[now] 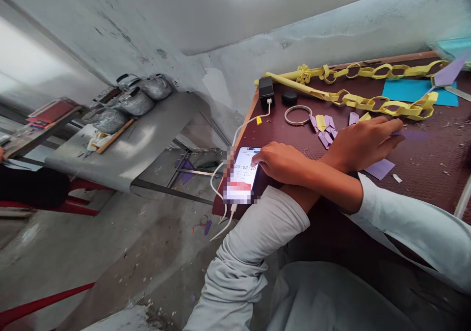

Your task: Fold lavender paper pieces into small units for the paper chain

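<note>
My forearms cross over the dark red table (434, 159). My right hand (279, 163) reaches left, its pointing finger stretched onto the screen of a phone (243, 176) that shows a running timer; it holds nothing. The left arm passes under the right one, and my left hand (364, 142) lies further right, closed on a blurred piece of purple paper (414, 134) between its fingers. Below that hand sits a flat purple paper (381, 169). Small folded purple and yellow paper pieces (324, 127) lie just beyond it, partly covered by the fingers.
A yellow paper chain (342, 97) stretches along the back, near blue paper (401, 91). A black charger (266, 91), its white cable (243, 124), a black case (289, 98) and a bangle (298, 115) stand left. Wrapped kettles (136, 101) sit on a grey table (162, 124); a person (33, 183) is far left.
</note>
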{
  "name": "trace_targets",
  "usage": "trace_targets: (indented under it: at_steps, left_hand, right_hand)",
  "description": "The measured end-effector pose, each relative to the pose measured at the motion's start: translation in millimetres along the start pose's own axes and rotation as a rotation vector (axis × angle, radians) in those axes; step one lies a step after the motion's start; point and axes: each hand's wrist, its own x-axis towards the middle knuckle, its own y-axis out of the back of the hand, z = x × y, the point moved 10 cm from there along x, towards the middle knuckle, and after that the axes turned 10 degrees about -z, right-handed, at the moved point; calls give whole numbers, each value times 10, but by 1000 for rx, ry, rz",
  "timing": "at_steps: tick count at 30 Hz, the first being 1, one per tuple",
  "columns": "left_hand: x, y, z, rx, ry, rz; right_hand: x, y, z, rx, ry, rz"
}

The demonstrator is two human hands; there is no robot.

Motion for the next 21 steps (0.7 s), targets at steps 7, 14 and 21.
trace_targets:
  at_steps: [7, 14, 21]
  left_hand:
    - [6, -22, -10, -5, 4, -6]
    - [4, -13, 2, 4, -24, 21]
    - [3, -28, 16, -8, -25, 23]
  right_hand:
    - [-5, 2, 31, 4, -22, 8]
    - [13, -58, -28, 9, 28, -35]
    - [-34, -217, -260, 57, 248, -197]
